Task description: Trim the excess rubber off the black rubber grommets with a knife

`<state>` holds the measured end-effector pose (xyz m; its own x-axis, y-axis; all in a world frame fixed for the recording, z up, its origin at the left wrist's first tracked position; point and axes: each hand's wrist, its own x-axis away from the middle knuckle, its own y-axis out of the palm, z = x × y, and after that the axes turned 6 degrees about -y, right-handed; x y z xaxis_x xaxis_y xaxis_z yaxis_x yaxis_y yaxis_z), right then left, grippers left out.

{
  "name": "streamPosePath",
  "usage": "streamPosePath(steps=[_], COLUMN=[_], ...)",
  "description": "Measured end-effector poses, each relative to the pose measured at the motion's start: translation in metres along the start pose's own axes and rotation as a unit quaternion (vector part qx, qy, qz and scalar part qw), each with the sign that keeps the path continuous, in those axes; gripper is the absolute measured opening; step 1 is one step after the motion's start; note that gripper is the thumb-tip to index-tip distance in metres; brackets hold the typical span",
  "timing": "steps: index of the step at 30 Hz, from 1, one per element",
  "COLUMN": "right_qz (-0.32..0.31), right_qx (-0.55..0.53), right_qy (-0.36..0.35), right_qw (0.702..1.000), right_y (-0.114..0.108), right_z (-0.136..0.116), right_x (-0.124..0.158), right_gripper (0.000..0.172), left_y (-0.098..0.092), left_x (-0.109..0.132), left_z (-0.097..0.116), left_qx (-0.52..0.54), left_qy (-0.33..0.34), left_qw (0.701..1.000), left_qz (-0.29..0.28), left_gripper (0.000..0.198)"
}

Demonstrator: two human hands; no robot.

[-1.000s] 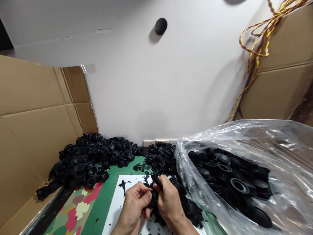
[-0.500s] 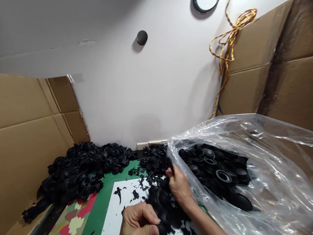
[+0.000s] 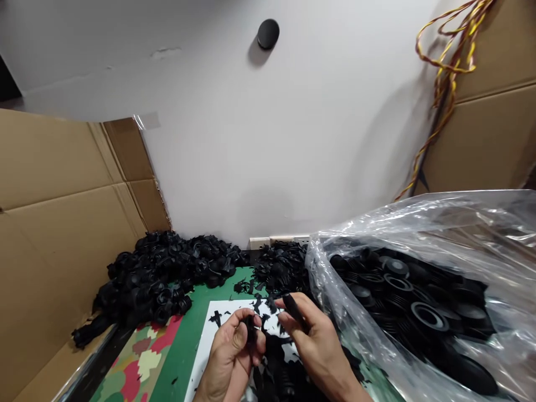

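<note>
My left hand is closed on a small black rubber part, pinched between thumb and fingers; its full shape is hidden. Just to the right, my right hand grips a slim black stick-like tool that lies along the index finger. Its working end cannot be made out. The hands are close together but apart, above a white sheet strewn with black scraps. More black ribbed rubber parts lie below and between the hands.
A large heap of black rubber parts is at left, against a cardboard panel. Black scraps are piled by the wall. On the right, a clear plastic bag holds black ribbed parts. Twisted wires hang above it.
My right hand has drawn back from the scrap pile to beside my left hand. The left hand has come up further into view with the black part. The camera has turned somewhat left.
</note>
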<state>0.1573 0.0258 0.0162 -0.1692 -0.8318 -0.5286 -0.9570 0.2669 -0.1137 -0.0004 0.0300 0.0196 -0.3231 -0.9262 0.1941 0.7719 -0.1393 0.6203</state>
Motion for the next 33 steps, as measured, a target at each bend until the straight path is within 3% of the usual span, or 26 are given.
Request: streamPosePath(steps=[6,11,17,23,26,29,33], right_qz=[-0.016,-0.034,-0.033,-0.064,-0.106,-0.158,-0.192], right_qx=[-0.079,-0.097,0.123,0.368,0.413,0.377,0.287], right_qy=[0.04,0.024,-0.124,-0.186,-0.204,-0.178,-0.059], right_qw=[0.996,0.994,0.984,0.909,0.881,0.895,0.937], right_y=[0.004,0.009,0.017,0.017,0.016,0.016,0.012], right_z=[-0.012,-0.01,0.005,0.011,0.009,0.005,-0.003], right_x=[0.001,0.007,0.013,0.013,0.011,0.009,0.008], right_gripper=[0.018,0.011,0.034,0.015,0.014,0.019,0.015], left_y=[0.006,0.002,-0.005,0.005,0.009,0.008,0.0], left_x=[0.002,-0.001,-0.006,-0.004,-0.001,0.0,-0.006], left_z=[0.001,-0.008,-0.016,-0.01,-0.007,-0.006,-0.004], left_qx=[-0.014,-0.047,-0.081,-0.121,-0.13,-0.177,-0.28], left_qy=[0.001,-0.011,-0.008,0.01,0.004,0.004,0.073], left_qw=[1.0,0.999,0.996,0.99,0.988,0.981,0.953], left_qz=[0.025,0.022,0.03,0.075,0.085,0.08,0.085], left_gripper=[0.034,0.043,0.052,0.055,0.054,0.041,0.024])
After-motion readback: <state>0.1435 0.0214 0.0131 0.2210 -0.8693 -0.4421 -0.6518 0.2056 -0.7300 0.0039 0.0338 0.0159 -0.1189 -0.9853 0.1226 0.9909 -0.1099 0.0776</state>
